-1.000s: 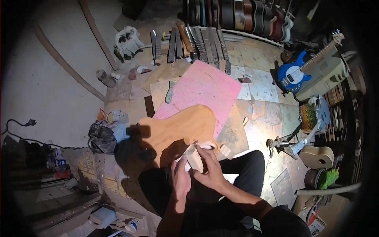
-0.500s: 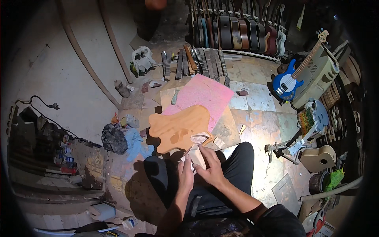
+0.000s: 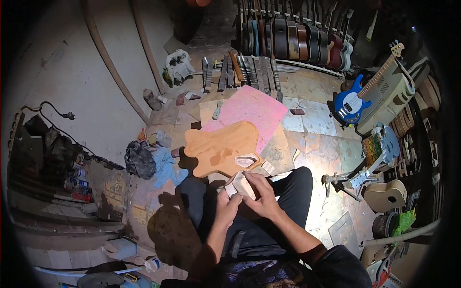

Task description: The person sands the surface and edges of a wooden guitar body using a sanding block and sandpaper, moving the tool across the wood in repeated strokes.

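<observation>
Between my two hands, over my lap, is a pale wooden block (image 3: 245, 187) with a thin whitish sheet, perhaps sandpaper (image 3: 231, 189), against its left side. My left hand (image 3: 227, 207) grips the sheet and block from the left, its thumb pointing up. On the other side my right hand (image 3: 263, 197) is closed round the block, fingers at its far end and thumb at the near end. Just beyond lies an orange-brown guitar body (image 3: 218, 141), flat, with a pale angular recess (image 3: 246, 160) at its near right corner. The block's underside is hidden.
Under the guitar body lies a pink board (image 3: 264, 113). Several fretted necks (image 3: 247, 72) lie beyond it, before a rack of guitars (image 3: 297, 41). A blue bass (image 3: 354, 103) and a metal stand (image 3: 353, 182) are at right; a black bag (image 3: 139, 160) and blue cloth (image 3: 166, 165) at left.
The whole view has shifted slightly. The block has turned a little in my hands, and the whitish sheet shows more widely at its left. Both hands keep hold.
</observation>
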`<control>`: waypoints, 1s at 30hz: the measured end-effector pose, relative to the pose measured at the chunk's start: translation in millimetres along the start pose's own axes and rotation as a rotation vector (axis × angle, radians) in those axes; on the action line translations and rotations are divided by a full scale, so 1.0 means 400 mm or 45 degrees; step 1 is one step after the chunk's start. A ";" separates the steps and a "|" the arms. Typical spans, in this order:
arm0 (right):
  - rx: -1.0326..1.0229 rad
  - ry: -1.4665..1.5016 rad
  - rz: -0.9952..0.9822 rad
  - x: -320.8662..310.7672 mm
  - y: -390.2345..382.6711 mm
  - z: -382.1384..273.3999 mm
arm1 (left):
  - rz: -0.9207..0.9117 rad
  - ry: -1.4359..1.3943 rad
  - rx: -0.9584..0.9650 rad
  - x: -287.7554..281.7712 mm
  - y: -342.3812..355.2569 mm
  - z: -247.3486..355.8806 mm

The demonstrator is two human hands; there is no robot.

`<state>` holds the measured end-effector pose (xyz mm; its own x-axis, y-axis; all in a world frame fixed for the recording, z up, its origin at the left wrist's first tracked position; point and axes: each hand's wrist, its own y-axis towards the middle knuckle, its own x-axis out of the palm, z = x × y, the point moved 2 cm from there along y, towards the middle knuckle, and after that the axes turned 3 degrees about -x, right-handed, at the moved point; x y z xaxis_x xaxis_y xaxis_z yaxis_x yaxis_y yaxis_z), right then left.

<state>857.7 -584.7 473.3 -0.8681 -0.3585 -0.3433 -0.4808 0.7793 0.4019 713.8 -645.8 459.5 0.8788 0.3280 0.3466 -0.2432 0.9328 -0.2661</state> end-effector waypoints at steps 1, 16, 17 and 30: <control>0.019 0.022 0.020 0.010 -0.001 0.006 | -0.003 -0.053 -0.065 -0.017 0.004 -0.018; 0.297 0.159 0.193 0.066 -0.017 0.071 | -0.116 -0.485 -0.140 -0.009 0.044 -0.131; 0.322 0.180 0.200 0.070 -0.019 0.079 | -0.103 -0.400 -0.158 -0.004 0.049 -0.135; 0.483 0.429 -0.143 0.055 -0.032 0.165 | -0.054 -0.016 -0.108 -0.076 0.125 -0.131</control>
<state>853.1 -568.8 404.6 -0.8353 -0.5477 -0.0490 -0.5491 0.8355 0.0207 696.4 -616.8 388.3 0.8822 0.2909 0.3704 -0.1700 0.9301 -0.3258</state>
